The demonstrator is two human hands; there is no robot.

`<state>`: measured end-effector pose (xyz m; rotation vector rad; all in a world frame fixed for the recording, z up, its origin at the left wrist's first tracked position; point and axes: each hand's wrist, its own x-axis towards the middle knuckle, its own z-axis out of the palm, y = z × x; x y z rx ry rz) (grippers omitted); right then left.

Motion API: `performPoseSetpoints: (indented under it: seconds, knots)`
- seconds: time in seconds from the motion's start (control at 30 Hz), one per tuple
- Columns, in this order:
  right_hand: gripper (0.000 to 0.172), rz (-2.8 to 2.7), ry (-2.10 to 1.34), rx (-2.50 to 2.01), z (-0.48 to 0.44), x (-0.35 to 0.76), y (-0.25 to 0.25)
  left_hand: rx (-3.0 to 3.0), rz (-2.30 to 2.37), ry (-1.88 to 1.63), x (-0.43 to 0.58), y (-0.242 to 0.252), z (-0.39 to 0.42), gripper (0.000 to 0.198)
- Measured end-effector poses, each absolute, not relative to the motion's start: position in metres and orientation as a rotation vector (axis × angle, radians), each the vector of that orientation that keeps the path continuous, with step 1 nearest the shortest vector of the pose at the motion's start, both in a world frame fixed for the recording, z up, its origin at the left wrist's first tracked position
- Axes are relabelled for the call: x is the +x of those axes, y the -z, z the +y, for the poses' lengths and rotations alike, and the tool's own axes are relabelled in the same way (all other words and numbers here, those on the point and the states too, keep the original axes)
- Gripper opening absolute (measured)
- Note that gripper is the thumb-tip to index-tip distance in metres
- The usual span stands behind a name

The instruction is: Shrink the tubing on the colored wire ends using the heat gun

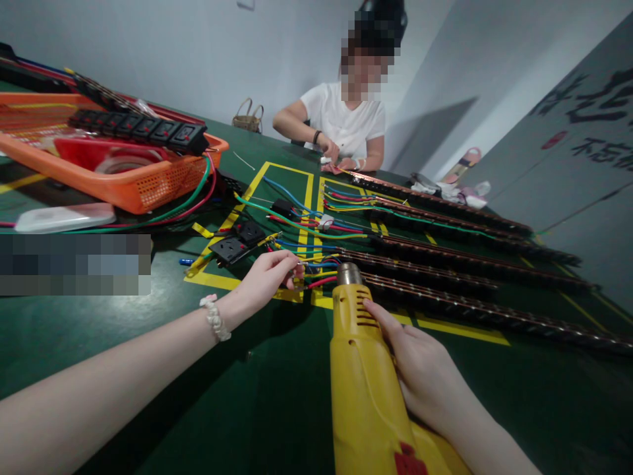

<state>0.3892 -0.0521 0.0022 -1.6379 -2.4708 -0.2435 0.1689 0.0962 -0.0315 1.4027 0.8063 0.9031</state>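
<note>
My right hand (420,369) is wrapped round a yellow heat gun (363,382), whose metal nozzle (349,273) points away from me at a bundle of coloured wires (316,264). My left hand (270,277), with a bead bracelet on the wrist, pinches those wires just left of the nozzle. The wires run to long dark socket strips (445,270) lying across the green table (247,396). Loose black socket modules (232,247) sit beyond my left hand.
An orange basket (148,188) with a black power strip (143,125) across it stands at the left. Another person in a white shirt (346,122) works at the table's far side. Yellow tape lines (306,198) mark the table. A woven bag (248,119) stands at the back.
</note>
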Motion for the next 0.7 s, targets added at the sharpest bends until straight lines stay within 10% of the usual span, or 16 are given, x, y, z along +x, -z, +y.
performPoseSetpoints:
  seconds: [0.7]
  knots:
    - [0.082, -2.589, 0.086, -1.564, -0.036, 0.351, 0.000, 1.439, 0.807, -0.914, 0.170, 0.031, 0.095, 0.027]
